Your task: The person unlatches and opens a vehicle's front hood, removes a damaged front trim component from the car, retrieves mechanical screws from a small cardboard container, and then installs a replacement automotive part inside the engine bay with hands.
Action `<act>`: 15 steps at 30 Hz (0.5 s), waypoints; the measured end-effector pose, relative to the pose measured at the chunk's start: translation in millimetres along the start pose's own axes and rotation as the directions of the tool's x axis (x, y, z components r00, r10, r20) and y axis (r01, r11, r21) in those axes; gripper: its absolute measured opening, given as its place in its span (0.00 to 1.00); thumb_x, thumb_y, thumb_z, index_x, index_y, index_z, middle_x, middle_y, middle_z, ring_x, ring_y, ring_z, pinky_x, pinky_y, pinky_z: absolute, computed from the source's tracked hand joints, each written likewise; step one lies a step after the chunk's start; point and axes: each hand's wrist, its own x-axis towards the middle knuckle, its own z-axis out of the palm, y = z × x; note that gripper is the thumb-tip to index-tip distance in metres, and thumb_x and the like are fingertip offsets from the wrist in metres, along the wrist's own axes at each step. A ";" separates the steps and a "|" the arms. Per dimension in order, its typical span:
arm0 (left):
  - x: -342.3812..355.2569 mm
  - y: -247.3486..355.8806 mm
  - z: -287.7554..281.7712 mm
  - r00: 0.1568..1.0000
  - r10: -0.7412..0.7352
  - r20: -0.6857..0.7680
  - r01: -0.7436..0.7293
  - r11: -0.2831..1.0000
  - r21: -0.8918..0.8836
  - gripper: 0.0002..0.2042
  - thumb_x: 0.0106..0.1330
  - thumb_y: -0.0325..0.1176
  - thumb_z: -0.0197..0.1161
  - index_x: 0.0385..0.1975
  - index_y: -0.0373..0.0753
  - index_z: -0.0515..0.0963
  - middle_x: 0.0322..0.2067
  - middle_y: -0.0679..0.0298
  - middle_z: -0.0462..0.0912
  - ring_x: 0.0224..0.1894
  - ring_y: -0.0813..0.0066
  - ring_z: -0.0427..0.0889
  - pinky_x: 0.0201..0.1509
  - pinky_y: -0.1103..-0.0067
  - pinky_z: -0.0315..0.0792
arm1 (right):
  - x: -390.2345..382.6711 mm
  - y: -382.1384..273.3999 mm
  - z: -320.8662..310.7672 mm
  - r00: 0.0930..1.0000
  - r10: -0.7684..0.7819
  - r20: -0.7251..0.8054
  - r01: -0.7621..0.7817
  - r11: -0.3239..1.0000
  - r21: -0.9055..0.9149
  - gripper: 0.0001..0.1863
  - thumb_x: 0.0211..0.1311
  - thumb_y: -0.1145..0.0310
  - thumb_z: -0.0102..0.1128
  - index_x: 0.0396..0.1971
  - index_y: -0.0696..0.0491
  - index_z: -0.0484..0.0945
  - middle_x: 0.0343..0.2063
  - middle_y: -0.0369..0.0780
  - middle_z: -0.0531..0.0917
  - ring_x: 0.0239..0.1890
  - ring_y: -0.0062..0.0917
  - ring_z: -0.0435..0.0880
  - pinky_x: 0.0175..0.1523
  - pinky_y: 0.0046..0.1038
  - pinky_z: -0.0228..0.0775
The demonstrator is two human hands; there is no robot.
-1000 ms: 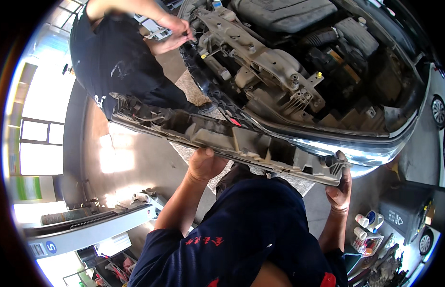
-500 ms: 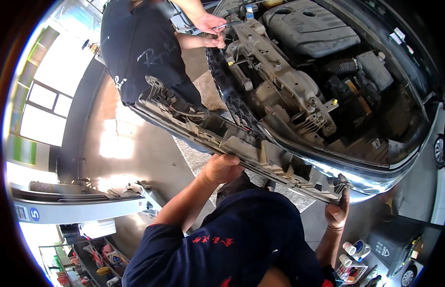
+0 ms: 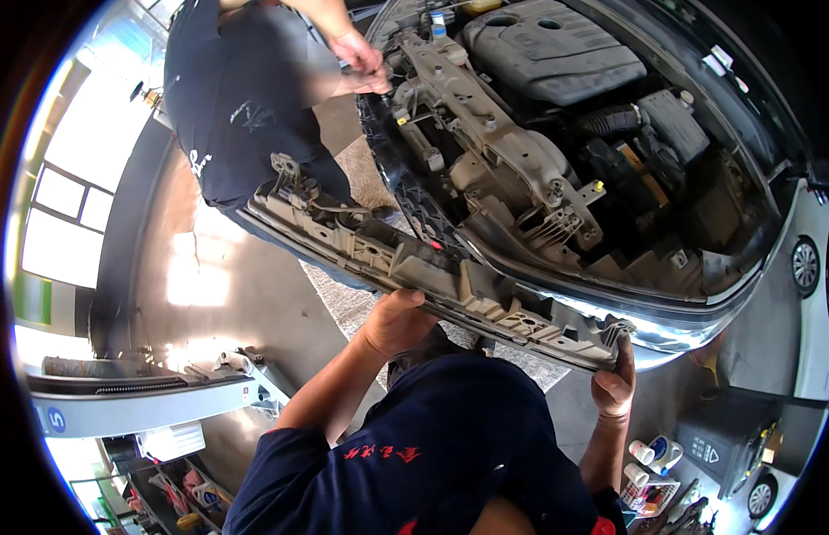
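Clamping a long dusty panel (image 3: 428,270) in the grip of left hand (image 3: 398,323) and right hand (image 3: 614,385), now slanting more steeply across the view than a second ago, perhaps clear of the headlight (image 3: 677,332), thus still hand-supported before the open-hooded car (image 3: 602,174).

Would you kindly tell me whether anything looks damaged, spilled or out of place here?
Nothing looks spilled or plainly broken. The long panel, held slanting in the left hand and right hand, is coated in grime, and the engine cover in the car is dusty too; that looks like ordinary dirt rather than damage.
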 end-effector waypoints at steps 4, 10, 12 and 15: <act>-6.8 -1.8 -0.5 0.999 -0.026 -0.045 0.025 1.000 -0.004 0.26 0.62 0.35 0.66 0.62 0.40 0.76 0.59 0.60 0.84 0.64 0.61 0.80 0.74 0.60 0.65 | 0.6 -3.4 5.5 0.999 0.042 0.014 -0.043 0.999 0.027 0.49 0.44 0.72 0.68 0.74 0.56 0.65 0.74 0.43 0.68 0.76 0.37 0.65 0.81 0.41 0.46; -12.8 -1.5 -2.5 0.994 -0.091 -0.055 0.090 0.996 -0.018 0.26 0.61 0.35 0.67 0.61 0.43 0.77 0.58 0.62 0.84 0.64 0.60 0.80 0.75 0.59 0.65 | 0.7 -6.2 10.3 0.999 0.050 -0.018 -0.050 0.999 0.010 0.51 0.43 0.68 0.70 0.74 0.59 0.64 0.70 0.42 0.72 0.73 0.34 0.68 0.79 0.35 0.49; -11.9 -2.2 -0.7 0.993 -0.088 -0.074 0.087 0.996 -0.019 0.26 0.60 0.35 0.67 0.62 0.43 0.77 0.58 0.62 0.84 0.64 0.60 0.80 0.75 0.58 0.65 | 1.8 -6.9 11.0 0.997 0.077 -0.014 -0.077 0.997 -0.005 0.52 0.42 0.67 0.70 0.74 0.61 0.62 0.68 0.42 0.74 0.72 0.33 0.69 0.78 0.34 0.49; -11.6 -2.1 -0.9 0.993 -0.081 -0.090 0.080 0.997 -0.022 0.27 0.59 0.36 0.68 0.62 0.43 0.77 0.59 0.61 0.84 0.64 0.59 0.79 0.75 0.58 0.65 | 1.7 -4.6 11.8 0.997 0.072 -0.023 -0.072 0.997 -0.009 0.53 0.42 0.67 0.70 0.74 0.61 0.62 0.67 0.42 0.74 0.72 0.33 0.69 0.78 0.34 0.49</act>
